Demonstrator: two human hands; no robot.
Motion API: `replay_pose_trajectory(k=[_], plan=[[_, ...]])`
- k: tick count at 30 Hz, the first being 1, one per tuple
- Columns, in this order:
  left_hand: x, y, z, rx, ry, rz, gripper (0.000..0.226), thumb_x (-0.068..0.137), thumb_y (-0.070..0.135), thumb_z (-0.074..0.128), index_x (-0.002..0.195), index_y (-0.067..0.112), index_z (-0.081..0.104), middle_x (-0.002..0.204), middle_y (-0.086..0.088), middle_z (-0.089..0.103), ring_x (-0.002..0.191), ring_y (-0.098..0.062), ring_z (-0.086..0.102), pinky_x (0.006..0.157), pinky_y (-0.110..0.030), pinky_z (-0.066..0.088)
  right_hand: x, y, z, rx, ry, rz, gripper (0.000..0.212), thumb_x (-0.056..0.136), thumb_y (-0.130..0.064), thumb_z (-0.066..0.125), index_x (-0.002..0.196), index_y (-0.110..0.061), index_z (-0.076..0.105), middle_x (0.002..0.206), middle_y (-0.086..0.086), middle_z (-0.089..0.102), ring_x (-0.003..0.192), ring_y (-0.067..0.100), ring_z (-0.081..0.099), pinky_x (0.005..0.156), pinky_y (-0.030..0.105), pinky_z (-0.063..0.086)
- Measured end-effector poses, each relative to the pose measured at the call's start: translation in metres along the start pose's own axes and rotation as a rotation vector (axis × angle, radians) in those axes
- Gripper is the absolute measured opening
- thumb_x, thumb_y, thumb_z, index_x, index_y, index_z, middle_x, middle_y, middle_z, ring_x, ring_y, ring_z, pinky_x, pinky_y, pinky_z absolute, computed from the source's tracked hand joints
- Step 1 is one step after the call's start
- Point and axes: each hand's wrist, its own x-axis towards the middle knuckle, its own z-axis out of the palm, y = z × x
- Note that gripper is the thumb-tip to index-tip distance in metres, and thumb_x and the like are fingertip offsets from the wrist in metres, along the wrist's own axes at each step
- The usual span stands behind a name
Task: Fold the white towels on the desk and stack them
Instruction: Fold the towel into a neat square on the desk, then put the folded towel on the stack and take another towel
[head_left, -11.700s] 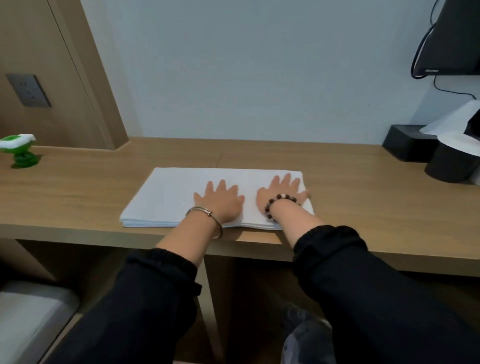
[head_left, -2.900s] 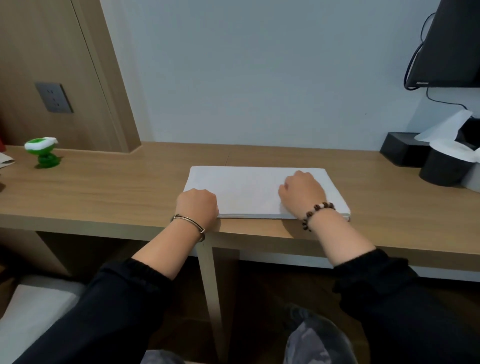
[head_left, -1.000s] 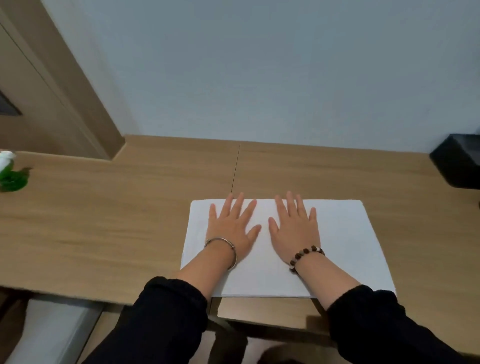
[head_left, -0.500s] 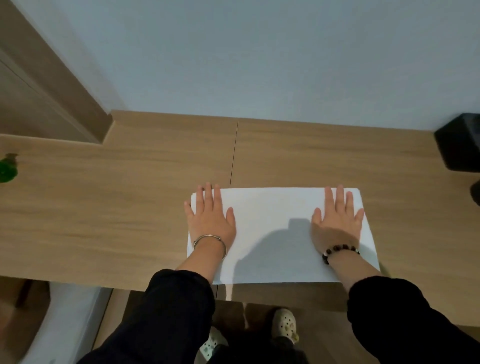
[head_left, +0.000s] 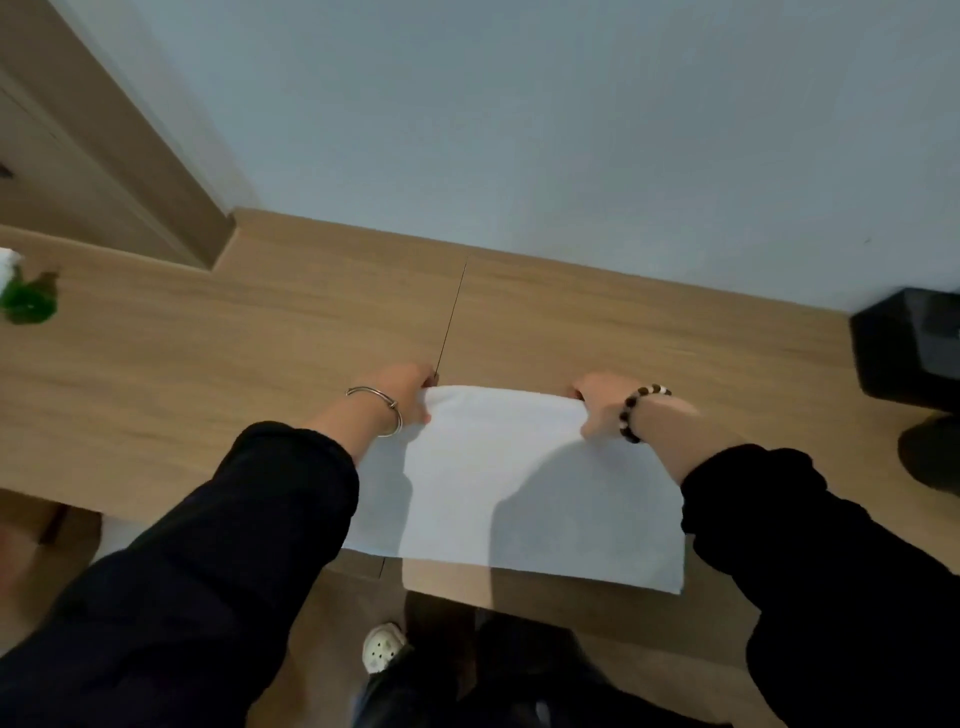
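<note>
Shifted since half a second back, from flat-palmed press to grip at far corners: left hand (head_left: 397, 395) curled on far-left corner of white towel (head_left: 519, 488), right hand (head_left: 602, 410) curled on far-right corner. Towel centred on desk (head_left: 234, 364), near edge at desk front. Long axis left-right, spanning both hands, neither nearer. Likely next: far edge drawn toward body, halving. Smooth wood-grain top, pale wall (head_left: 519, 130) behind. Green toy (head_left: 28, 301) far left, black box (head_left: 904, 343) far right, both well apart.
</note>
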Motion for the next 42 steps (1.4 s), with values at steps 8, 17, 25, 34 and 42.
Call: replay_pose_trajectory(k=[8,17,25,34,42], plan=[[-0.063,-0.089,0.003,0.039,0.075,-0.308,0.024,0.086,0.027,0.053,0.107,0.019,0.061,0.109,-0.005,0.063,0.100,-0.028,0.059,0.071,-0.029,0.043,0.010,-0.094,-0.036,-0.120,-0.028,-0.173,0.031,0.087,-0.036,0.056,0.098,-0.007,0.060,0.092,0.013,0.065,0.076,0.027,0.062,0.059,0.029,0.045],[-0.290,-0.278,0.082,-0.239,0.291,-0.817,0.021,0.090,0.034,0.052,0.104,0.019,0.056,0.108,-0.007,0.061,0.097,-0.029,0.059,0.071,-0.033,0.043,-0.018,-0.375,-0.007,-0.546,0.184,-0.538,0.035,0.089,-0.032,0.061,0.064,-0.012,0.047,0.061,0.001,0.049,0.051,0.017,0.045,0.044,0.025,0.030],[-0.529,-0.369,0.221,-0.417,0.436,-1.275,0.026,0.091,0.036,0.054,0.105,0.014,0.052,0.108,-0.014,0.062,0.101,-0.035,0.059,0.075,-0.036,0.043,-0.110,-0.631,0.122,-0.714,0.354,-1.019,0.023,0.091,-0.023,0.056,0.071,-0.021,0.044,0.086,0.004,0.061,0.070,0.024,0.050,0.060,0.032,0.038],[-0.703,-0.344,0.357,-0.623,0.484,-1.754,0.019,0.091,0.029,0.055,0.104,0.016,0.052,0.103,-0.010,0.062,0.094,-0.031,0.059,0.070,-0.036,0.040,-0.202,-0.793,0.274,-0.895,0.368,-1.535,0.006,0.092,-0.015,0.047,0.091,-0.018,0.052,0.099,0.008,0.063,0.081,0.029,0.057,0.059,0.030,0.031],[-0.766,-0.336,0.458,-0.949,0.580,-2.112,0.012,0.081,0.008,0.052,0.081,0.019,0.049,0.090,-0.011,0.061,0.086,-0.034,0.059,0.071,-0.037,0.046,-0.224,-0.910,0.386,-0.488,0.024,-1.471,0.013,0.084,-0.009,0.065,0.091,0.000,0.070,0.093,0.022,0.067,0.083,0.030,0.059,0.062,0.027,0.031]])
